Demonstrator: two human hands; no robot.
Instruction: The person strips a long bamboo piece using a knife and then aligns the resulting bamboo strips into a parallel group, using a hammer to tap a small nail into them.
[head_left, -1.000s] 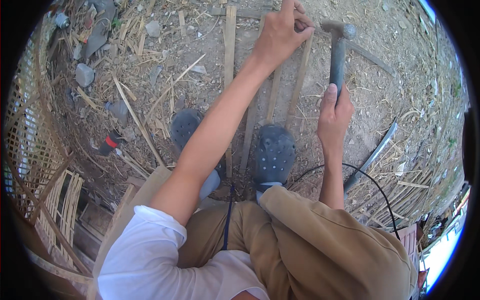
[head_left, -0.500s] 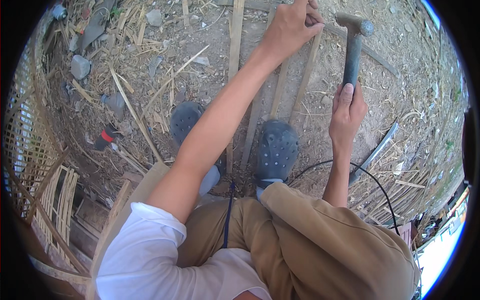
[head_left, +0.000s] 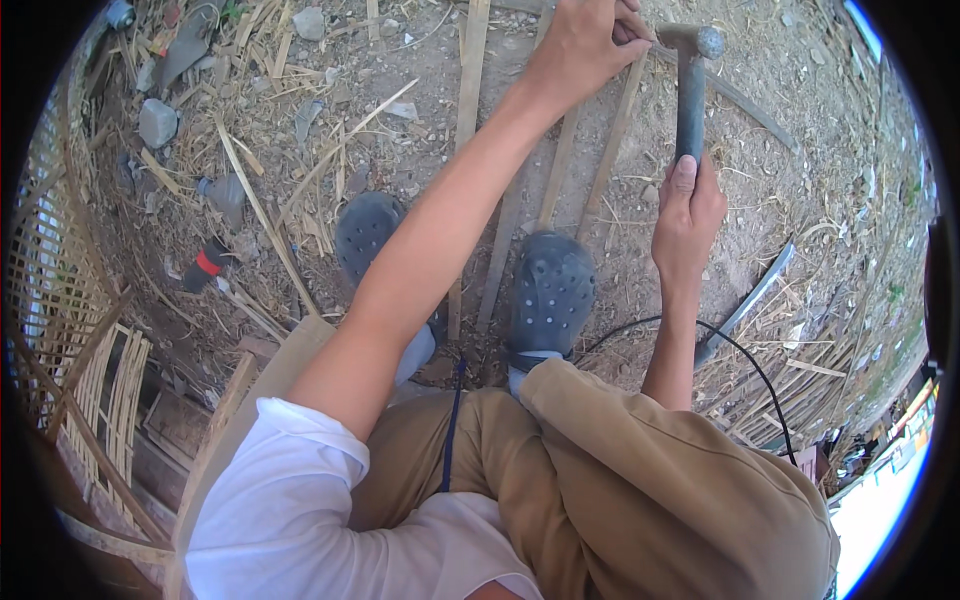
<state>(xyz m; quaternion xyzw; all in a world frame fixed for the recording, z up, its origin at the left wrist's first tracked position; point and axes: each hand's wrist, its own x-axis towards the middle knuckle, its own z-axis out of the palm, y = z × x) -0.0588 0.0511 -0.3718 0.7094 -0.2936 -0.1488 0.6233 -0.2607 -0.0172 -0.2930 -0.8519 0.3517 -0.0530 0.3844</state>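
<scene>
My right hand (head_left: 688,215) is wrapped round the dark handle of a hammer (head_left: 691,115), whose metal head is at the far end, just right of my left fingertips. My left hand (head_left: 585,45) reaches far forward with thumb and fingers pinched together. What they pinch is too small to make out. Beneath that hand lie long thin wooden slats (head_left: 612,150) running away from me, and a crosswise slat (head_left: 750,105) extends to the right past the hammer head. The hammer head and the left fingertips are apart by a small gap.
My feet in dark clogs (head_left: 553,290) stand at the slats' near ends. A long blade with a dark handle (head_left: 765,285) lies right, by a black cable (head_left: 745,350). Bamboo strips (head_left: 805,385) lie lower right. At left are a woven lattice (head_left: 50,240), a red-banded dark bottle (head_left: 207,265) and stones (head_left: 158,123).
My right hand and the hammer have shifted slightly left and forward, bringing the hammer head closer to my left fingertips. My left hand stays pinched in nearly the same place.
</scene>
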